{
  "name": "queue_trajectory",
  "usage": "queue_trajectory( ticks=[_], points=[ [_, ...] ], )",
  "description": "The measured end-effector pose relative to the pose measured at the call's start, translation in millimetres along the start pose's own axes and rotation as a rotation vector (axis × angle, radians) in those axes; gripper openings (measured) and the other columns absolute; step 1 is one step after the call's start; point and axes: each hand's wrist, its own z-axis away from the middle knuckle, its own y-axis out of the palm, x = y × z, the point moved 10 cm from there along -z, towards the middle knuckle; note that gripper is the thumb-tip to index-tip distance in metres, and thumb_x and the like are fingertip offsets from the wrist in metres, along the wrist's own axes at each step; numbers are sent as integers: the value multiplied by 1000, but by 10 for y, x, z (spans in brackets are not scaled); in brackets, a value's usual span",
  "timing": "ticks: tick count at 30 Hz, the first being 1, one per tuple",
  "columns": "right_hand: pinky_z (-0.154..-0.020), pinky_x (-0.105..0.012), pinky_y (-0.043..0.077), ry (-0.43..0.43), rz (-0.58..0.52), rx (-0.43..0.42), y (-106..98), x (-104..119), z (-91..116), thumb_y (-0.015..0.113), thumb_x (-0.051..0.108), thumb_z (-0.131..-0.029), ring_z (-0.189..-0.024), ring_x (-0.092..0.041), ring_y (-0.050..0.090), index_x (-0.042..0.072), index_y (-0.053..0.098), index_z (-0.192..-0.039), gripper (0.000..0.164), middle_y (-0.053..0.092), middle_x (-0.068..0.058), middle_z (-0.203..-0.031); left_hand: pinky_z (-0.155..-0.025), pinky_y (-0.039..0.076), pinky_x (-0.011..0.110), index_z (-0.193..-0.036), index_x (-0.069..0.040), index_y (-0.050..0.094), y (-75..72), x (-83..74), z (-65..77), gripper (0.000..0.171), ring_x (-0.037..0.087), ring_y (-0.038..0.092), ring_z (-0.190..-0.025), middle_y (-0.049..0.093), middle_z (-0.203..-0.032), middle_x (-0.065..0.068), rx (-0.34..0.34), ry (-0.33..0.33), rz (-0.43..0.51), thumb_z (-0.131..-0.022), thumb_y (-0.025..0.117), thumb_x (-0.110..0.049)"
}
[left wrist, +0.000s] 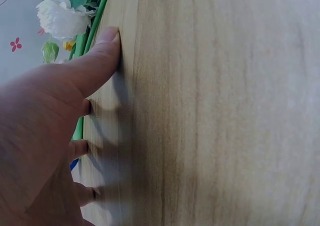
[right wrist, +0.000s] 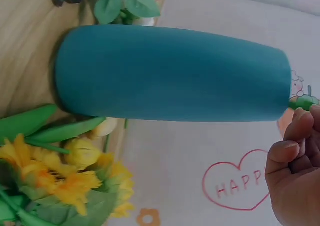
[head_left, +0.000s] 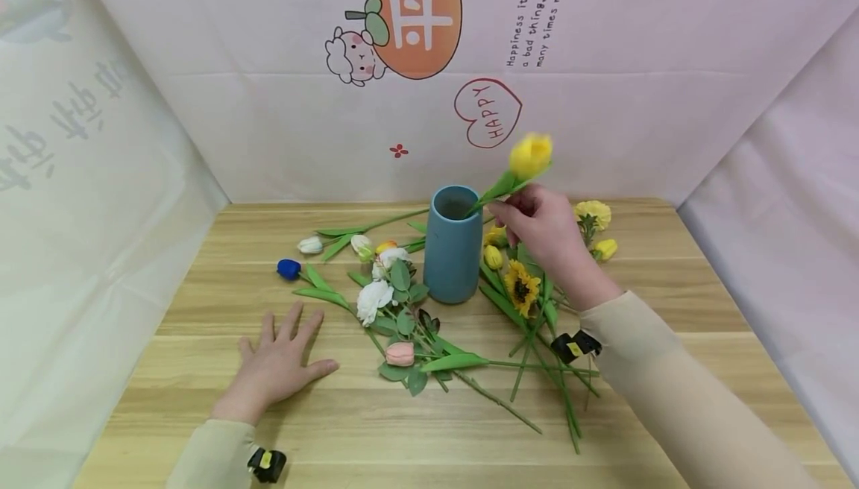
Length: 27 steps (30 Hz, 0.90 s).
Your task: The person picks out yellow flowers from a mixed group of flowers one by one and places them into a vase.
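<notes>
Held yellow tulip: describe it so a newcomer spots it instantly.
Find the blue vase on the wooden table. Beside its top, the right hand pinches the yellow tulip by its stem. Unlike the flowers lying around the vase, this one is held up.

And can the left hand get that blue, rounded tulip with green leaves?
Probably yes: the left hand rests spread on the wood-grain table near the blue tulip, holding nothing, and nothing seems to stand between them.
</notes>
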Motion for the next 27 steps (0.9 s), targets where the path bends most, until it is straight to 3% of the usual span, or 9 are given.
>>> queue_trajectory(
  ticks=[5,9,15,18,21,27],
  points=[
    [-57,-37,49,73,24,17,-44,-254,76,64,35,-93,-63,-30,56,21,61,-116,27,61,-10,-86,-88,9,88,-153,-22,26,10,-1,-5,90,62,7,-132,12,-158,20,3,-3,-13,-83,52,-73],
    [-59,-37,49,130,46,14,-163,-566,156,61,47,-93,-67,-32,57,27,58,-123,36,62,-9,-94,-88,7,88,-153,-23,26,13,-3,-2,91,62,6,-132,12,-158,20,7,-4,-9,-83,50,-75],
    [-50,-30,49,221,113,-47,-447,-1075,254,57,40,-97,-60,-23,57,10,60,-120,38,58,-12,-88,-88,7,88,-153,-22,26,1,-13,1,90,62,5,-132,12,-158,20,13,-1,-1,-83,51,-74],
    [-50,-31,50,269,190,-46,-567,-1285,307,53,45,-97,-59,-20,56,3,59,-119,47,57,-13,-85,-88,7,88,-153,-22,26,4,-12,-1,90,62,5,-132,12,-158,20,14,0,-1,-83,51,-74],
    [-49,-34,48,317,277,-17,-652,-1470,357,51,49,-97,-60,-23,58,1,59,-115,52,59,-16,-86,-87,7,88,-153,-22,26,8,-9,0,91,63,6,-132,12,-158,20,10,0,-6,-83,51,-74],
    [-49,-33,47,366,420,81,-722,-1750,443,51,27,-99,-60,-26,60,-5,61,-98,33,65,-18,-80,-87,7,88,-153,-22,26,3,-13,5,90,63,6,-132,12,-158,21,1,3,-4,-83,52,-73]
  ],
)
